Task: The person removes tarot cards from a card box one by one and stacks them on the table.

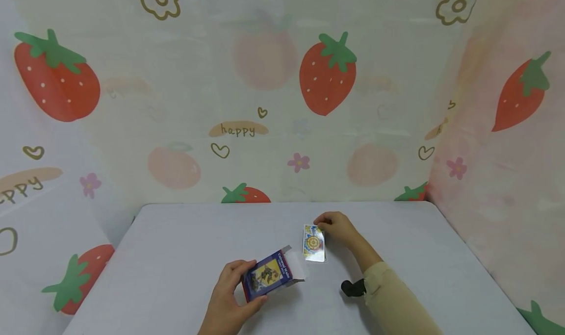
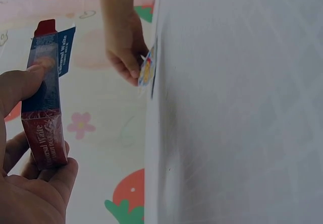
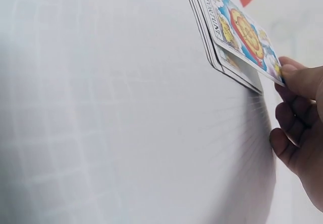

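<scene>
My left hand (image 1: 228,296) grips a blue and red tarot card box (image 1: 267,274), thumb on one side and fingers on the other. The box is tilted, its flaps standing out at the end toward the cards. In the left wrist view the box (image 2: 41,100) shows its red end with white lettering. With thumb and finger, my right hand (image 1: 339,227) pinches a corner of a tarot card (image 1: 314,244) bearing a yellow wheel. In the right wrist view this card (image 3: 247,35) is lifted at that corner over a thin stack of cards (image 3: 242,72).
A white cloth-covered table (image 1: 176,256) lies under both hands. Behind it hangs a wall sheet (image 1: 273,104) printed with strawberries, and a pink printed sheet (image 1: 494,178) stands at the right. A black object (image 1: 353,288) sits by the right sleeve's cuff.
</scene>
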Demonstrator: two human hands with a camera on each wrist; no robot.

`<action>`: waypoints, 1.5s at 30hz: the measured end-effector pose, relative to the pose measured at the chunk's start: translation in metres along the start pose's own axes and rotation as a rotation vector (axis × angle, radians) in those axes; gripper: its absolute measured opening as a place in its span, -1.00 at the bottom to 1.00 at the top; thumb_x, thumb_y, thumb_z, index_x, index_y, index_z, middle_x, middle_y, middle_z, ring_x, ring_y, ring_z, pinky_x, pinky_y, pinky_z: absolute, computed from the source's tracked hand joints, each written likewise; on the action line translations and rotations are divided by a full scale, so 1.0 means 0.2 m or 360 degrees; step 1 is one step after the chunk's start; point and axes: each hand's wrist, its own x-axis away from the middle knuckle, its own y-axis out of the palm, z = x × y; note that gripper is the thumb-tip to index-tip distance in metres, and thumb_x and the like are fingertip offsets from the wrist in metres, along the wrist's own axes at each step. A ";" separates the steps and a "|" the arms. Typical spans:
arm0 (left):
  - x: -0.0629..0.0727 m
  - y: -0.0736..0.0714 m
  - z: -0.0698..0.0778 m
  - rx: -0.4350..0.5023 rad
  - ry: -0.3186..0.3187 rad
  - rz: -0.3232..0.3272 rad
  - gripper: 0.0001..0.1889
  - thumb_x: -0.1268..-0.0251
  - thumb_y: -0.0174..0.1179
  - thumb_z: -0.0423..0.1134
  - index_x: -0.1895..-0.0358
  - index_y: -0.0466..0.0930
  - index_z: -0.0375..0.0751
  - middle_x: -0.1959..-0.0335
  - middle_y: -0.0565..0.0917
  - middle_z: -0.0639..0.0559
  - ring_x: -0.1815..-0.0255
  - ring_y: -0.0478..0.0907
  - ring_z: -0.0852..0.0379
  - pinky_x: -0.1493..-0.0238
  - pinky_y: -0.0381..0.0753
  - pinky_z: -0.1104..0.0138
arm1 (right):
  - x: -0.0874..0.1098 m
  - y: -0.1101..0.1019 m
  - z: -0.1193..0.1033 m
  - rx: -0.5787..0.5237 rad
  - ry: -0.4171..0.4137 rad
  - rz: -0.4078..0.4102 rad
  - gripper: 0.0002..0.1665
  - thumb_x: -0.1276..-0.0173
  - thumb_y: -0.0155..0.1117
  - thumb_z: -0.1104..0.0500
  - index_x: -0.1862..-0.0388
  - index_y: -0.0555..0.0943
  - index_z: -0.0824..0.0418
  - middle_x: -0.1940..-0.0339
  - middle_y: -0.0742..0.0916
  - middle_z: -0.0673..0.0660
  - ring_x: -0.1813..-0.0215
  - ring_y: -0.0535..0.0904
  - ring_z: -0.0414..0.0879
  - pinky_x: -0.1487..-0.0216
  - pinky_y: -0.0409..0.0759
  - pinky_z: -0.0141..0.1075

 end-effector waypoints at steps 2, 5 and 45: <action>0.00 0.00 0.00 -0.0002 0.0002 -0.0003 -0.23 0.04 0.65 -0.18 -0.34 0.53 0.13 -0.22 0.45 0.16 -0.21 0.46 0.11 -0.29 0.60 0.07 | 0.00 0.01 0.01 0.0001 0.0015 -0.0002 -0.89 -0.48 0.31 0.23 0.13 0.75 0.17 0.19 0.75 0.04 0.15 0.59 -0.11 0.09 0.60 -0.25; 0.00 -0.01 0.00 -0.0008 0.0001 -0.0009 -0.23 0.03 0.64 -0.16 -0.34 0.53 0.14 -0.22 0.45 0.15 -0.21 0.46 0.10 -0.29 0.59 0.06 | 0.00 0.02 0.02 0.0005 0.0026 -0.0003 -0.89 -0.48 0.31 0.24 0.12 0.75 0.17 0.18 0.75 0.04 0.14 0.58 -0.11 0.08 0.61 -0.24; 0.01 -0.02 0.01 -0.0015 -0.0013 -0.0023 -0.22 0.03 0.65 -0.15 -0.35 0.52 0.06 -0.21 0.44 0.14 -0.22 0.47 0.10 -0.28 0.60 0.04 | 0.08 -0.03 -0.07 0.0080 -0.0026 0.0010 -0.80 -0.49 0.30 0.17 0.00 0.73 0.20 0.18 0.73 0.03 0.14 0.54 -0.09 0.10 0.56 -0.24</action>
